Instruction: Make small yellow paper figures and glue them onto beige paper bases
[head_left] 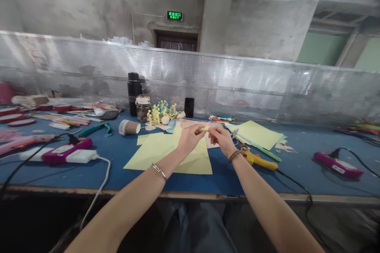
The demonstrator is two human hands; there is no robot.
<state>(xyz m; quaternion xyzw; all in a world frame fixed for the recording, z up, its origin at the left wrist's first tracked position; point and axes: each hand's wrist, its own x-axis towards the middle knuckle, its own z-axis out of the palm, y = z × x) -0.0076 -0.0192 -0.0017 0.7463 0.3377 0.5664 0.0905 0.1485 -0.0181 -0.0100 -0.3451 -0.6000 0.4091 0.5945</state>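
Black thermos (133,94), glass jar (143,108), green pliers (94,129), yellow glue gun (258,161) on blue table (113,168).

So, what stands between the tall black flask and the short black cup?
In the head view: a glass jar and a cluster of yellow-blue craft pieces.

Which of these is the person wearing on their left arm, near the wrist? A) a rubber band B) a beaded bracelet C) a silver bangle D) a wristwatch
C: a silver bangle circles the arm just behind the left hand, while the beaded bracelet is on the right wrist.
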